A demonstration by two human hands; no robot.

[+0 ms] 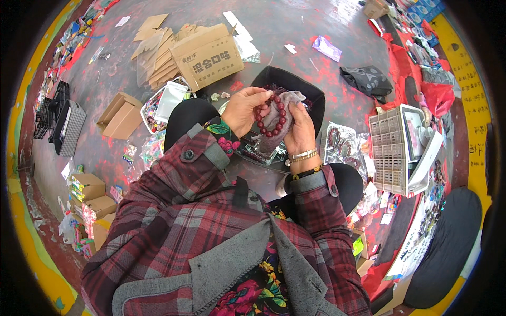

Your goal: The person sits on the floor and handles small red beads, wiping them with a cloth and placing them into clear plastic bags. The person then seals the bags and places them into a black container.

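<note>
Both hands were raised over the black tray. The left hand pinched a dark red bead bracelet at its near-left side, fingers closed on the beads. The right hand gripped a greyish-purple cloth that passed through the bracelet's loop, touching the beads. Left of the tray stood a printed cardboard box, with flattened cartons beside it. Right of the tray sat a white slatted crate. A grey patterned cloth lay beyond the tray, to its right.

One bead bracelet, perhaps five boxes.
</note>
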